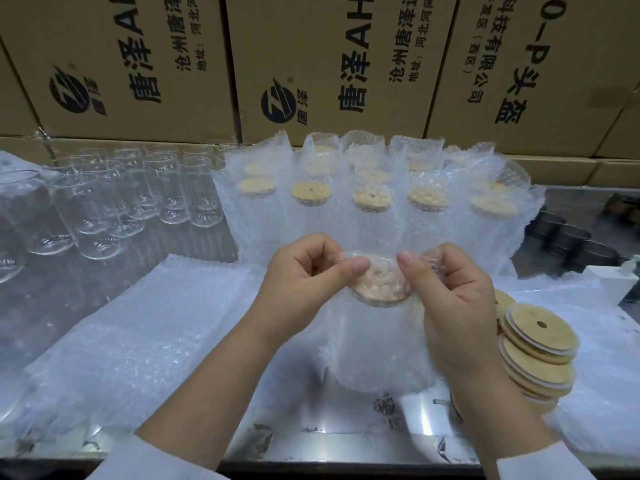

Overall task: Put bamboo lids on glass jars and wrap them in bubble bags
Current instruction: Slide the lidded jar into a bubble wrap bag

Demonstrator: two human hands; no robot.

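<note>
Two hands hold one bubble bag (pixel 377 344) in the middle of the table (pixel 346 441). A glass jar (pixel 381 301) stands inside the bag, and a round bamboo lid (pixel 379 285) sits on top of it. The lid shows through the open top of the bag.

The left hand (pixel 308 271) pinches the top edge of the bag on the left side with its thumb and curled fingers. The right hand (pixel 457 306) pinches the top edge on the right side the same way. The two hands are a little apart, with the lid between them. Both arms have white sleeves.

Just beside the right hand is a leaning stack of bamboo lids (pixel 540 344). Each lid has a small hole in it. On the left of the table lies a flat pile of bubble bags (pixel 145 334). Behind that pile stand many empty glass jars (pixel 138 202) with no lids.

Behind the hands are rows of wrapped jars (pixel 374 199). They stand upright in their bubble bags, with the lids showing at the top. Big cardboard boxes (pixel 311 46) with black writing make a wall at the back. Some dark things (pixel 568 237) sit at the far right, but I cannot tell what they are.
</note>
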